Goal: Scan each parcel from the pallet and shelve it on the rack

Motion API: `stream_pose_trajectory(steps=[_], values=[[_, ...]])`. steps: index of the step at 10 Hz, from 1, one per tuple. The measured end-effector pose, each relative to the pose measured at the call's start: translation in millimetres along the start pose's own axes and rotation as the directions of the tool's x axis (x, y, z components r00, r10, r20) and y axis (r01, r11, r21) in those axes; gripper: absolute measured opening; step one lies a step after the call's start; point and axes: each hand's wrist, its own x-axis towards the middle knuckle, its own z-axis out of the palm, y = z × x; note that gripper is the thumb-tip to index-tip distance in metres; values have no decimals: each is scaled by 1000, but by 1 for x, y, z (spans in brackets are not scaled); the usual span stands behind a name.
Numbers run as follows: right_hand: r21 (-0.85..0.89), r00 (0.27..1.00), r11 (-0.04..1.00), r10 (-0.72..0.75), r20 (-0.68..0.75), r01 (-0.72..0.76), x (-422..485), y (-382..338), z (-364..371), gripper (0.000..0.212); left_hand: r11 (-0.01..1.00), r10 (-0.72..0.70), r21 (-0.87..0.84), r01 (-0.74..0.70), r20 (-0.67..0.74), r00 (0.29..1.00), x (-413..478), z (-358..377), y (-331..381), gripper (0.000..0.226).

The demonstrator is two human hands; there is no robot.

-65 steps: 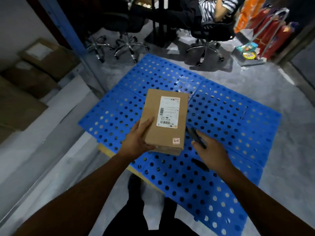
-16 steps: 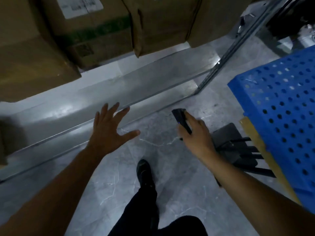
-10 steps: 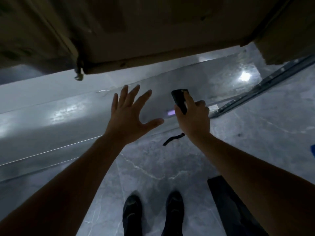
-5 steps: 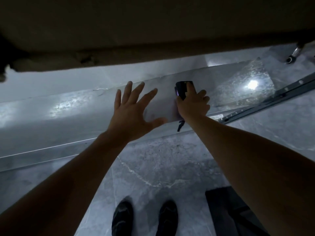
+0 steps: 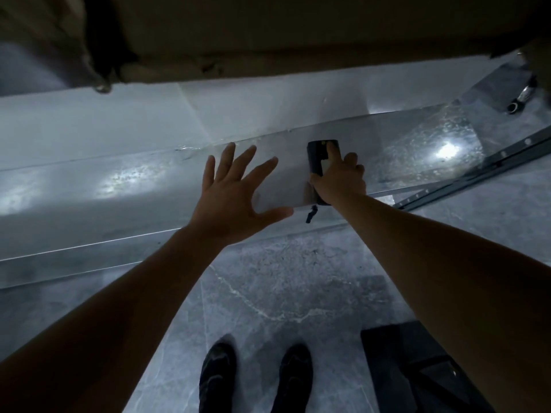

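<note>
My right hand (image 5: pixel 340 180) grips a black handheld scanner (image 5: pixel 317 158), its forefinger lying along the top, with a short strap dangling below. It is held over the front of the grey metal rack shelf (image 5: pixel 119 180). My left hand (image 5: pixel 235 201) hovers beside it with fingers spread and holds nothing. Brown cardboard parcels (image 5: pixel 268 34) sit on the shelf, filling the top of the view; only their lower edges show. The pallet is out of view.
My two dark shoes (image 5: pixel 256 377) stand on the grey marbled floor (image 5: pixel 283 293) just in front of the rack. A dark flat object (image 5: pixel 417 368) lies on the floor at my right. A rack upright rail (image 5: pixel 477 171) runs off to the right.
Since 6.5 s ago I left the blue pallet, and my left hand no longer holds a parcel. Over the last second both hands rose toward the shelf front and the scanner came nearer it.
</note>
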Motion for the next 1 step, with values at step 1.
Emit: stream_pose_trajectory(steps=[1], values=[[77,999,996,-35,-22,37,-24,-2,-6,73,1000,-17,2,17,-1,1000,-15,-7,4,103]])
